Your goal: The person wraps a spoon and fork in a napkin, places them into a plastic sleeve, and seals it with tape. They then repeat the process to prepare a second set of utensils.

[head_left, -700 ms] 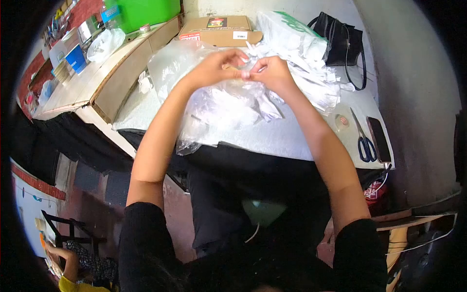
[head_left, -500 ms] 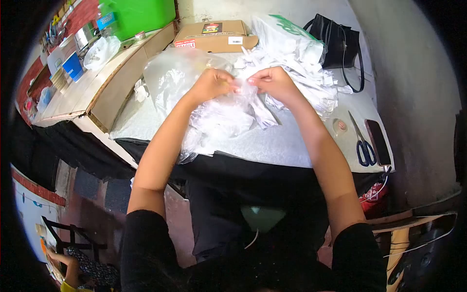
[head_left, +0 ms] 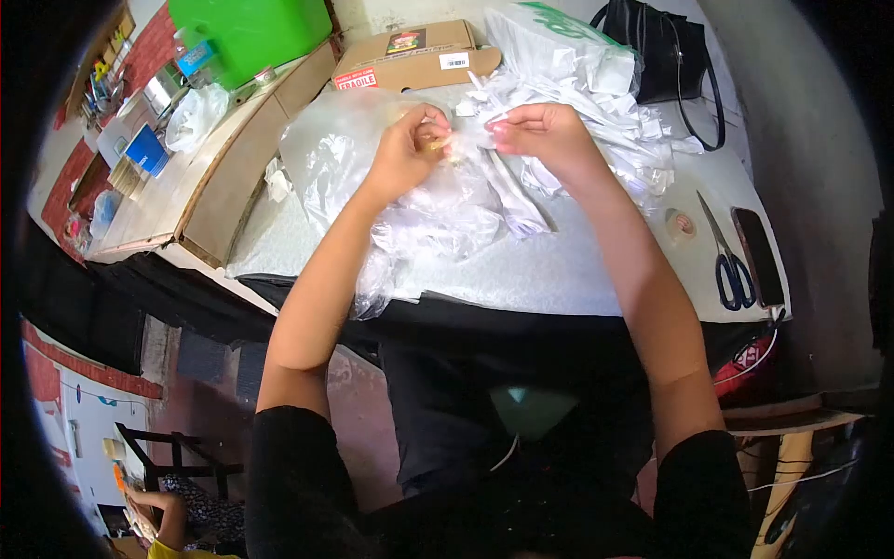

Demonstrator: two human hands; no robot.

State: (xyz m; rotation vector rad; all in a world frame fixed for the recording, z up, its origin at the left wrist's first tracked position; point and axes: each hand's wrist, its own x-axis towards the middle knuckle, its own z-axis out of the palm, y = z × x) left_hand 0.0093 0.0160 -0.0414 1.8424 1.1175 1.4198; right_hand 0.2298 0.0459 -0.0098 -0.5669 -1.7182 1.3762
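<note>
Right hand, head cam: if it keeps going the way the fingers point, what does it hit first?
The right hand points left, toward the left hand. The first thing in line looks like the clear plastic bag pinched between them, then the left hand's fingers. Depth is unclear.

A cardboard box (head_left: 410, 56) (with a red label on its side) sits at the far edge of the worktop (head_left: 559, 270), a black handbag (head_left: 666, 51) to its right. Scissors (head_left: 728, 261) lie just beside a dark phone (head_left: 759, 256), a tape roll (head_left: 683, 224) near them.
</note>
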